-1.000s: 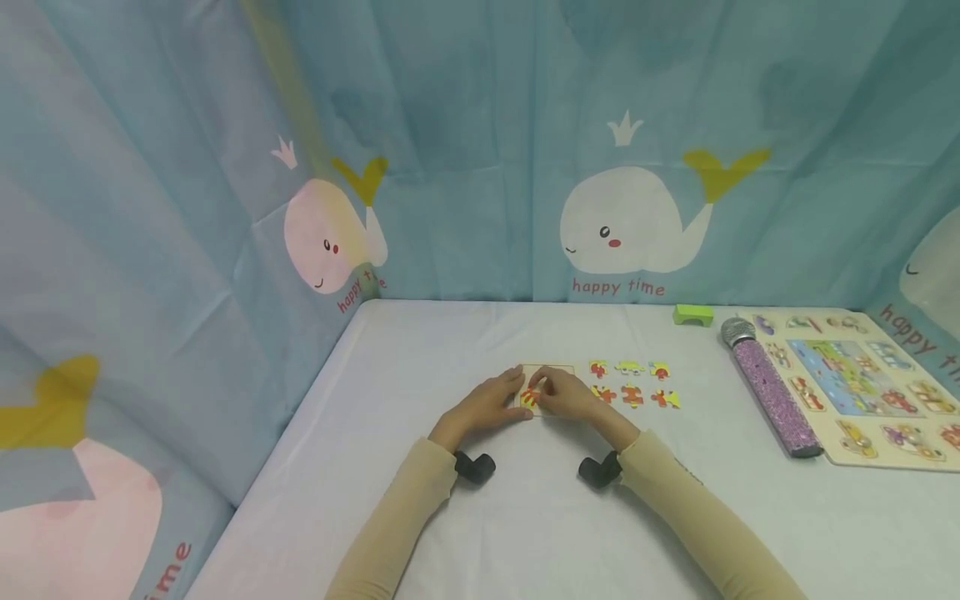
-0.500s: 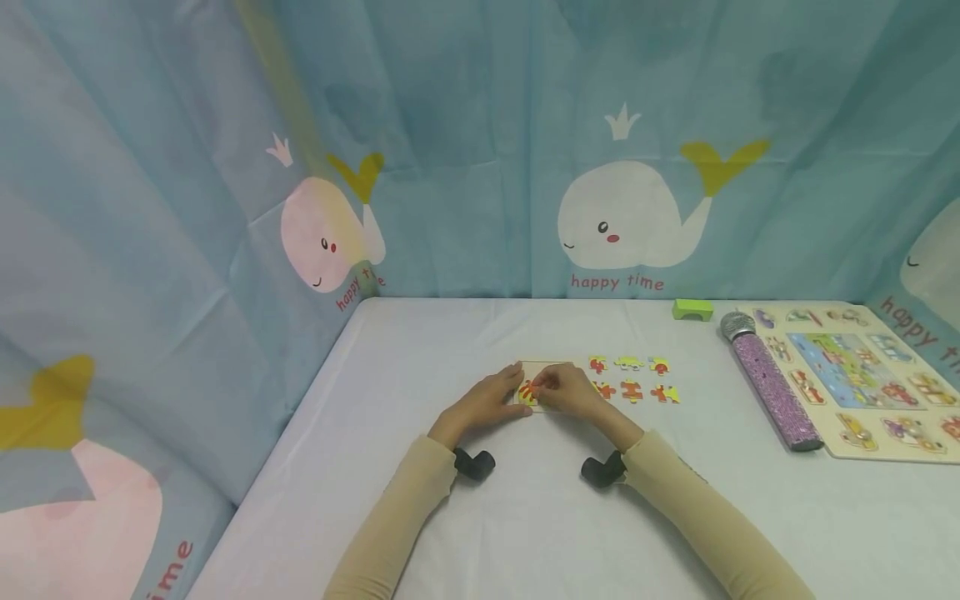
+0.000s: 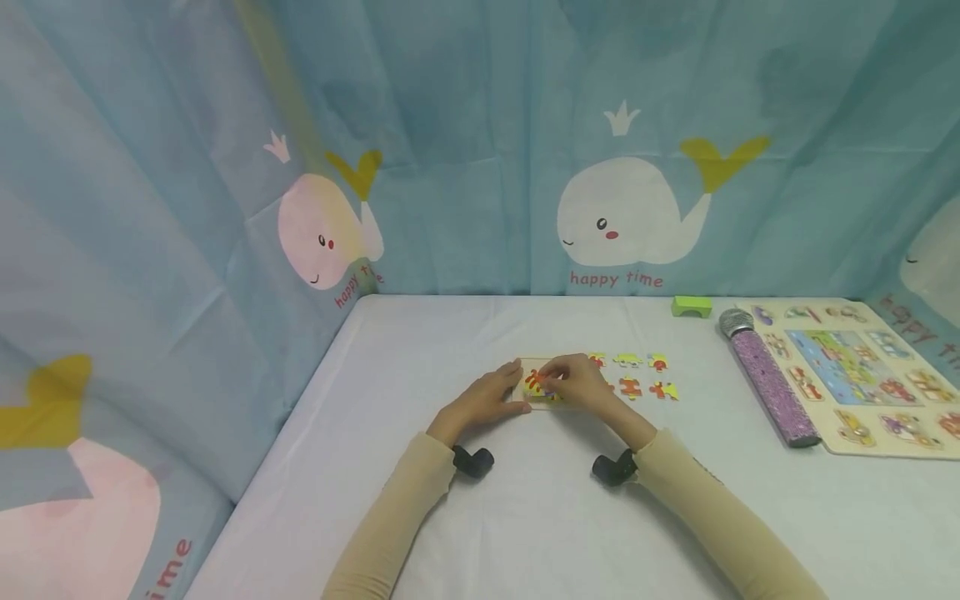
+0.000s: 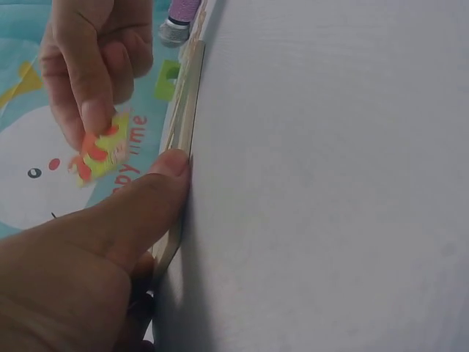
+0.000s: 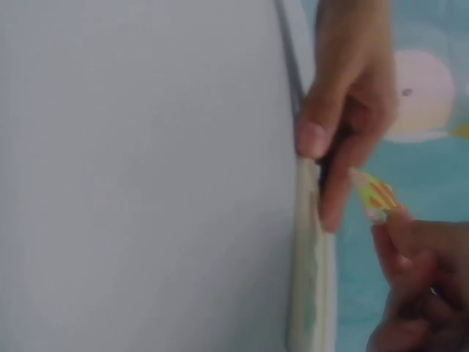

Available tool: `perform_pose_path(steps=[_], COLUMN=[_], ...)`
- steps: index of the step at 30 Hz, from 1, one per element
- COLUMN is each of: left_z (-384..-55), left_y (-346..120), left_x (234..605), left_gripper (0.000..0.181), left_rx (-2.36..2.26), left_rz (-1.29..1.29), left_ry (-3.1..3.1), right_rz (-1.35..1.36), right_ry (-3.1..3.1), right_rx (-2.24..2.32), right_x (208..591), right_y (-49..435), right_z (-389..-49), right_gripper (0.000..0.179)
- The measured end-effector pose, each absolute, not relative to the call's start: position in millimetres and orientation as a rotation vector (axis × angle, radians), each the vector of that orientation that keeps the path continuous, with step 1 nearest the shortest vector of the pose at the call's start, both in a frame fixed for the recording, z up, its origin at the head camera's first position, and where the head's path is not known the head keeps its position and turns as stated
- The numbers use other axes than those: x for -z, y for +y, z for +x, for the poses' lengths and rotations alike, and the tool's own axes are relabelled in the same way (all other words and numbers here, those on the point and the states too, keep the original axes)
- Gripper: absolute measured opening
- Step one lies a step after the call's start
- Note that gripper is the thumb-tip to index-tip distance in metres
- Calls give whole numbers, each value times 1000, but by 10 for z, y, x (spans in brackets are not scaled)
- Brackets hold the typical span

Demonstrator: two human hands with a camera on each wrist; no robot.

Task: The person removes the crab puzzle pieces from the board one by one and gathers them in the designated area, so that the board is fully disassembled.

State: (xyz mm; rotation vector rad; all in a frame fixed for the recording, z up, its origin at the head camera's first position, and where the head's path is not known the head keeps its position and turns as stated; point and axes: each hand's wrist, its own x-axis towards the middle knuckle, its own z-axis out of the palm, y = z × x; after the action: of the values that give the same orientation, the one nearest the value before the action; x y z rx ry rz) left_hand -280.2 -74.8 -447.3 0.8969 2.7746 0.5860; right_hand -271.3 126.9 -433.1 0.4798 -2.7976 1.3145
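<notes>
My left hand (image 3: 486,397) grips the small wooden puzzle tray (image 3: 528,362) at its left end, with the thumb (image 4: 150,209) along the near edge. The fingers reach round the tray's left side. Above the tray, my right hand (image 3: 587,385) pinches a red and yellow puzzle piece (image 4: 102,150) between thumb and fingertips. That piece is tilted and apart from the tray in both wrist views. Much of the tray's inside is hidden behind the right hand. Just right of this hand, several loose pieces lie in two rows, among them a red puzzle piece (image 3: 630,387).
A purple glittery microphone (image 3: 772,383) lies at the right, against a large wooden peg puzzle board (image 3: 832,417). Near the back edge of the white-covered table (image 3: 420,333) stands a green block (image 3: 692,307). A blue curtain (image 3: 465,208) hangs behind the table.
My right hand has moved a little to the right and lifted the red and yellow piece from the tray's left part. My left hand has stayed on the tray.
</notes>
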Motion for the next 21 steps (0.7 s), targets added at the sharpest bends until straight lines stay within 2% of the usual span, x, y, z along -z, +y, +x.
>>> perform_pose_path(steps=[12, 21], left_z=[-2789, -2813], left_y=[-718, -742], left_x=[4473, 4499], left_gripper=[78, 79], left_rx=[-606, -585], left_rz=[876, 845], left_ry=[2765, 2779], right_rz=[189, 61], right_ry=[-2904, -3027], right_rx=[-1444, -1442], right_x=[4204, 4309], right_y=[1760, 2104], right_z=[-2470, -2302], right_gripper=[26, 22])
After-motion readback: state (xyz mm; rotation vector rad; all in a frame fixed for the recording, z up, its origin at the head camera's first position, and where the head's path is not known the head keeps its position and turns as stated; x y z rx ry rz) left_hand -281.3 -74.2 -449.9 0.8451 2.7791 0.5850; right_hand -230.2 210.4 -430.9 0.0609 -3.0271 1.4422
